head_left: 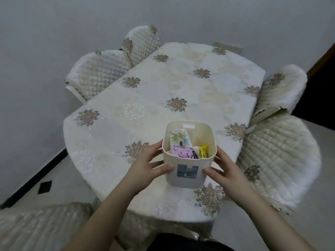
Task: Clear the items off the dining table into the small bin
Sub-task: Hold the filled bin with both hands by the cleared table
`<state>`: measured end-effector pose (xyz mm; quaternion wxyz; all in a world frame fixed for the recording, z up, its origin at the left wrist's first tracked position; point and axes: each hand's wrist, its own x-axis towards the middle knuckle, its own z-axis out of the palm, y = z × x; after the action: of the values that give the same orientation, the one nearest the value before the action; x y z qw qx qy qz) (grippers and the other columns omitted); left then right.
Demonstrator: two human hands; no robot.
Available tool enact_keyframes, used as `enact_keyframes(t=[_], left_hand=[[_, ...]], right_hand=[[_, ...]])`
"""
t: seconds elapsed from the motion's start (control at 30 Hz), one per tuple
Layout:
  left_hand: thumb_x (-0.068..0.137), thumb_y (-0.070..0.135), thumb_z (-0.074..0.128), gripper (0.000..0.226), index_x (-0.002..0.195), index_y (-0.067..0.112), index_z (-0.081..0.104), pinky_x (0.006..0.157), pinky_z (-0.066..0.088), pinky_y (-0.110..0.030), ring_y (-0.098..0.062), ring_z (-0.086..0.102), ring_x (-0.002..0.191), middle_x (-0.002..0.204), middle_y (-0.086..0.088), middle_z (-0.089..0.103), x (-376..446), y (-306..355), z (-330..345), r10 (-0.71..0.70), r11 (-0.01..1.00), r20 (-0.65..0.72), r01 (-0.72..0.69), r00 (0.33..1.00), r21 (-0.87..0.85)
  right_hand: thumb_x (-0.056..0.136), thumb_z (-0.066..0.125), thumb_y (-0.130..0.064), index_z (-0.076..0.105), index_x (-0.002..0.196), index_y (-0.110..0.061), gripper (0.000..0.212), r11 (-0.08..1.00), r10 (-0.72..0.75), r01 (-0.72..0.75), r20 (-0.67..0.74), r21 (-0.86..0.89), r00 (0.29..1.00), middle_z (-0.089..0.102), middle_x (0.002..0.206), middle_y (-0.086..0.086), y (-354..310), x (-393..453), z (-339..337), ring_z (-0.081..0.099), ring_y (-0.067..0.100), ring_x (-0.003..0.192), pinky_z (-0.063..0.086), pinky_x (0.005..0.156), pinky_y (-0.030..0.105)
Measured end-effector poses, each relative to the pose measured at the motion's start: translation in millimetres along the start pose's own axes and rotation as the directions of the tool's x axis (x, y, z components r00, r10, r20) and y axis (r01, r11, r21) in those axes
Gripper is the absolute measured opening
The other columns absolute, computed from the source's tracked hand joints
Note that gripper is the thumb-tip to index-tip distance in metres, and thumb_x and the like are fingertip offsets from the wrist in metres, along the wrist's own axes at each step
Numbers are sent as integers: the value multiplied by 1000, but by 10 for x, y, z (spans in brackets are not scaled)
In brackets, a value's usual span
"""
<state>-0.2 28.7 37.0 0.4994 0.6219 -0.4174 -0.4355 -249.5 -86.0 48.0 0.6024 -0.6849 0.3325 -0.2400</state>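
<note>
Both hands, left (145,163) and right (223,169), hold the bin (188,171).

A cream bin (188,171) sits at the table's (181,87) 6 o'clock edge. The left hand (146,161) grips its 9 o'clock side, the right hand (222,168) its 3 o'clock side. Inside stand a floral packet (178,138), a purple packet (182,151) and a yellow wrapper (203,151).

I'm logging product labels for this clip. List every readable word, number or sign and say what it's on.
No text can be read.
Grey label on the front of the small bin: print and barcode too blurred to read.
Floral packet, purple packet and yellow packet in the bin: patterns only, no legible words.
</note>
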Motion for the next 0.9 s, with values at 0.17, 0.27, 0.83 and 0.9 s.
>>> enact_keyframes(t=[0.17,0.27,0.83,0.9], left_hand=[[69,44,85,76,138,51,52,97,56,-27,7,54,127,135,30,58,366,58,303,24,997,176,-36,984,65],[75,40,83,77,143,47,49,99,55,-28,4,52,130,139,29,55,537,86,460,18,993,270,-48,963,105],[75,17,87,80,138,52,51,92,58,-26,-3,61,124,134,24,64,719,-344,624,-69,979,295,8,953,206],[76,18,86,79,138,52,50,94,57,-27,-2,61,124,134,23,64,698,-385,569,-81,975,295,14,952,221]], right_hand=[[81,71,-44,33,144,-43,73,998,52,-44,-157,51,986,46,145,-16,147,-273,-230,40,6,135,48,97,27],[85,70,-34,32,144,-42,70,996,65,-50,-226,71,972,46,145,-17,205,-383,-307,40,3,135,46,91,13],[81,75,-15,32,146,-38,81,977,201,-170,-297,128,933,42,147,-14,602,-401,-211,40,4,134,50,97,31],[81,75,-15,32,145,-39,81,975,208,-174,-286,140,936,43,146,-16,635,-379,-148,39,4,135,49,100,35]])
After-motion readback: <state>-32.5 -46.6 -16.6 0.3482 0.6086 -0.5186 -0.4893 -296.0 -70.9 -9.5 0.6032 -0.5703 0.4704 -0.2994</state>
